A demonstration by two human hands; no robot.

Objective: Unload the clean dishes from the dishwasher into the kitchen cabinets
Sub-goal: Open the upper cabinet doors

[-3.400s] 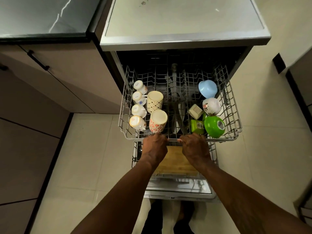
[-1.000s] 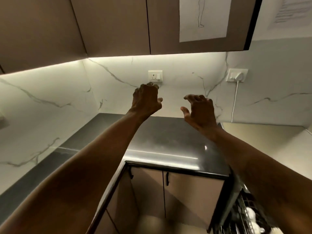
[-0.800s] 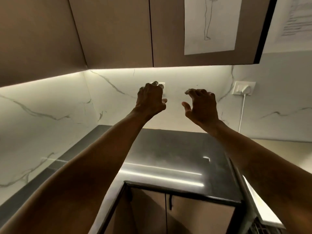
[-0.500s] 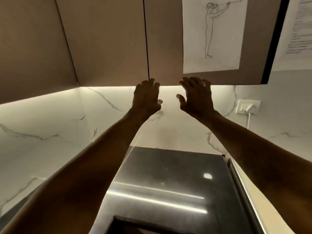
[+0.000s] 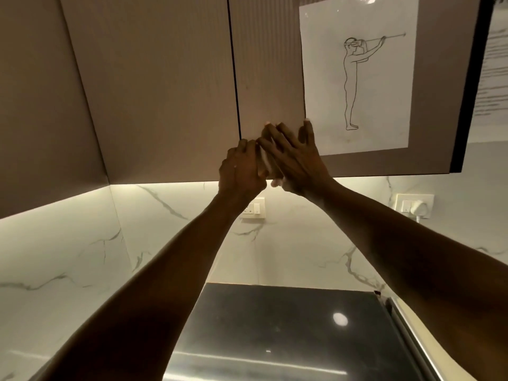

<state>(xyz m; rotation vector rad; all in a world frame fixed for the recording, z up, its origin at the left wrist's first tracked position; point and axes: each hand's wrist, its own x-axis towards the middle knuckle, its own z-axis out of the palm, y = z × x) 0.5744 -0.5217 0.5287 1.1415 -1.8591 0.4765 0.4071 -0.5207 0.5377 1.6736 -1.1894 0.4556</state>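
Observation:
Two brown upper cabinet doors fill the top of the head view, both shut: the left door (image 5: 165,92) and the right door (image 5: 269,64), with a dark seam between them. My right hand (image 5: 295,160) lies flat with spread fingers on the lower left corner of the right door. My left hand (image 5: 240,171) is just left of it, fingers curled up at the foot of the seam; its fingertips are partly hidden behind my right hand. Neither hand carries a dish. The dishwasher and its dishes are out of view.
A paper sheet with a line drawing (image 5: 357,78) is stuck on the right door. Below are a lit marble backsplash with a switch plate (image 5: 254,210), a plugged socket (image 5: 415,206), and a dark glossy countertop (image 5: 275,325).
I have looked up from the pulled-out dishwasher rack. Both hands rose from above the counter to the cabinet doors and came together; my right hand now rests on the right door.

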